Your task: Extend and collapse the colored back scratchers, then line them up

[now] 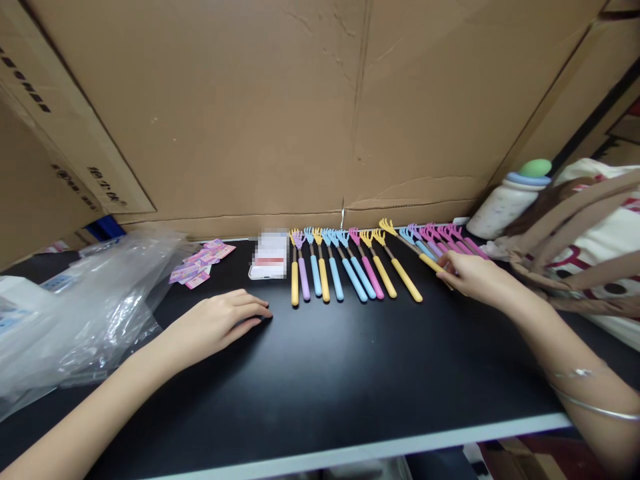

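**Hands at a row of claw-headed scratchers**

The right hand (pixel 473 275) pinches the yellow grip of one plastic claw-headed back scratcher (pixel 411 245), its fingers closed round it at the right end of a row of pastel-handled scratchers (pixel 345 267) lying side by side, claws toward the cardboard wall (pixel 300 107), evidently for neat sorting. The left hand (pixel 220 321) rests flat on the black tabletop (pixel 350 373), fingers loosely spread, holding nothing. Pink scratchers beyond the right hand overlap and cannot be counted. A white card (pixel 270 257) is blurred; a crumpled clear plastic bag (pixel 85 307) hides whatever lies beneath.
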Demonstrator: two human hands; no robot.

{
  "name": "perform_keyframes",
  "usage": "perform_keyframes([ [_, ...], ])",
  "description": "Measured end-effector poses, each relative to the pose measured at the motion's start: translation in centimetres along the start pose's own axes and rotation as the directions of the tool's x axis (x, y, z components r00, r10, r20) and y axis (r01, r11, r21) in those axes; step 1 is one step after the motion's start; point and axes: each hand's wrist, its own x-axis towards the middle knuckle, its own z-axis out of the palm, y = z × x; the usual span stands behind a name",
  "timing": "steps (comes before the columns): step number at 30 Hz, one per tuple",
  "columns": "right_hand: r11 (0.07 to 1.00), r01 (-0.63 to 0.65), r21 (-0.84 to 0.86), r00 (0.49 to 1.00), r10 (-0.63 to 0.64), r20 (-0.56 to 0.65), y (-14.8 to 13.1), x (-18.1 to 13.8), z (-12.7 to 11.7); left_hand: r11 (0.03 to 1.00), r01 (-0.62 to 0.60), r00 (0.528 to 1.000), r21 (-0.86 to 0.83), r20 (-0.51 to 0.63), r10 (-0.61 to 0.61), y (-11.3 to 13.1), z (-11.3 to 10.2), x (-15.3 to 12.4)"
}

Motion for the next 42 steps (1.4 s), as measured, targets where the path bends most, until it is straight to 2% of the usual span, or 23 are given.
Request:
perform_keyframes([
  [5, 0.999, -0.015, -0.04, 1.0, 0.015, 0.012, 0.3, 0.0, 0.2, 1.0, -0.002, 1.0, -0.024, -0.026, 0.002, -0.1, 0.1, 0.0],
  [11, 0.997, -0.016, -0.077, 1.0, 0.017, 0.021, 0.6, 0.2, 0.9, 1.0, -0.001, 1.0, -0.015, -0.006, 0.001, -0.1, 0.1, 0.0],
  [24, 0.993, -0.03, -0.115, 0.999, 0.029, -0.012, -0.5, -0.6, -0.7, 1.0, 0.001, 1.0, -0.011, -0.016, -0.001, -0.1, 0.1, 0.0],
  [36, 0.998, 0.013, -0.067, 1.0, -0.013, -0.007, -0.8, -0.3, 0.3, 1.0, 0.021, 0.999, -0.006, 0.04, -0.021, 0.0, -0.1, 0.0],
  [42, 0.998, 0.034, -0.051, 0.999, -0.034, -0.012, -1.5, -0.5, 0.9, 0.999, 0.036, 0.999, -0.035, 0.024, -0.035, -0.1, 0.1, 0.0],
])
